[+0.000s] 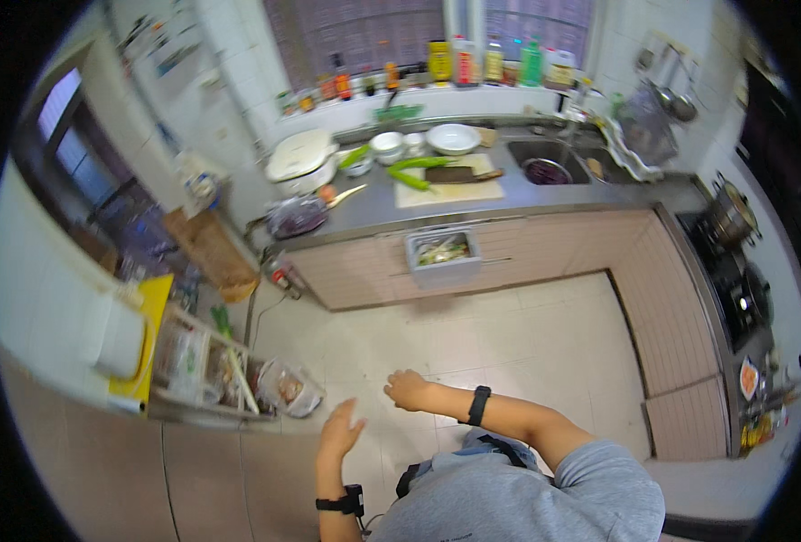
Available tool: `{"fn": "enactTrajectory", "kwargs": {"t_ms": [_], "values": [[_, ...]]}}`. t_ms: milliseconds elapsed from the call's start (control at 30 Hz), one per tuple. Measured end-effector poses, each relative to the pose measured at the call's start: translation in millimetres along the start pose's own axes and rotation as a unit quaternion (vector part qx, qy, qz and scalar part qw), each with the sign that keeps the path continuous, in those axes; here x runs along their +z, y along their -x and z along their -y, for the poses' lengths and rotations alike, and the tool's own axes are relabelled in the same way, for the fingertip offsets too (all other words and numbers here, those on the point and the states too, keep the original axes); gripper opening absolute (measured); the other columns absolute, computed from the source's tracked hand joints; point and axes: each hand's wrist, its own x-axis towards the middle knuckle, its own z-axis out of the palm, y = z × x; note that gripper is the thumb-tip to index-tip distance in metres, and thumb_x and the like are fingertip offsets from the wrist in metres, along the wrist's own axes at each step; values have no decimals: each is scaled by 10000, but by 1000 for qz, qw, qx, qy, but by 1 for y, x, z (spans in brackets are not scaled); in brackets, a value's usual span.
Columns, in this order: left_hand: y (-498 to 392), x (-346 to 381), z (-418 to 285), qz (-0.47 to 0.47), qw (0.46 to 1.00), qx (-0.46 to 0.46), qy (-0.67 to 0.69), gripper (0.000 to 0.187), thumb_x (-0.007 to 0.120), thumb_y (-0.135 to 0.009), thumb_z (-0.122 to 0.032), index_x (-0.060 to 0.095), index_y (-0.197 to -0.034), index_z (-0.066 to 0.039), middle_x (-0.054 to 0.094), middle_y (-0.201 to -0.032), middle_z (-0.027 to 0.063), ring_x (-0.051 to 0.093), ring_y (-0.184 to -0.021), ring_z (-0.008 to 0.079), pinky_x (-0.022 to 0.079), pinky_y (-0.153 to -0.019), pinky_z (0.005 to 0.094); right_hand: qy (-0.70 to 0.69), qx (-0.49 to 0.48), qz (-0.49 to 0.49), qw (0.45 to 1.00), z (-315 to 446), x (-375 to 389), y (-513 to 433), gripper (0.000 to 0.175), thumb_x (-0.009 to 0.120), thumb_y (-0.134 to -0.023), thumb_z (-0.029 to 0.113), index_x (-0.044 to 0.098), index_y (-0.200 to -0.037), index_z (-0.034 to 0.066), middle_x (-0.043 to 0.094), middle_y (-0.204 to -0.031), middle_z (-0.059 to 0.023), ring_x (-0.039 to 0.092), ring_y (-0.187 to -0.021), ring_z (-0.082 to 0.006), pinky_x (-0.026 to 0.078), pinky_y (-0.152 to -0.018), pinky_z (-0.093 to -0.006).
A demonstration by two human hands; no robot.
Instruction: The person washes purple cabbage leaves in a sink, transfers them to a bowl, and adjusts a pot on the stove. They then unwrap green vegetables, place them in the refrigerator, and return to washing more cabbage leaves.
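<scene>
Above the tiled floor [495,345], my left hand [341,428] is raised with its thumb apart from the fingers, holding nothing. My right hand [408,391] hangs to its right with fingers loosely bent; no object shows in it. Nearest my left hand is a clear plastic container [291,387] with food inside. Farther ahead, a bin [444,274] with vegetable scraps hangs on the cabinet front. On the steel counter [366,206] lies a cutting board [451,196]. It bears a cleaver [458,175] and long green peppers [410,177].
Left stands a rack [201,366] with a green onion [241,379]. On the counter are a white rice cooker [302,159], bowls [387,143] and a plate [453,139]. The sink [529,152] holds a basin of purple food [546,171]. A steamer pot [732,213] and a wok [753,295] occupy the stove.
</scene>
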Motion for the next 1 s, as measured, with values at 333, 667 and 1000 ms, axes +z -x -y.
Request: {"fn": "enactTrajectory", "kwargs": {"t_ms": [333,667,1000], "values": [[-189,120,-214,123,950,246,-147,485,619,-756,-278,495,-1164,-48,550,-1098,173,526,-1001,327,438,-827,403,-39,295,-21,955,-207,0,202,259,628,-723,268,620,-904,84,595,-949,-99,534,-941,-262,450,-745,-378],[-319,200,-331,271,884,306,-226,478,588,-781,-317,492,-1171,-58,546,-1110,147,517,-1021,301,436,-835,405,-144,409,6,901,-328,-8,284,350,592,-778,306,564,-1012,47,571,-1006,-139,510,-991,-301,443,-795,-411],[-490,252,-396,233,906,326,-135,452,608,-750,-295,513,-1140,-86,542,-1094,126,509,-1009,303,405,-838,450,-109,422,-11,900,-497,-75,282,356,567,-804,285,533,-1052,32,565,-1010,-144,520,-968,-303,455,-780,-410]]}}
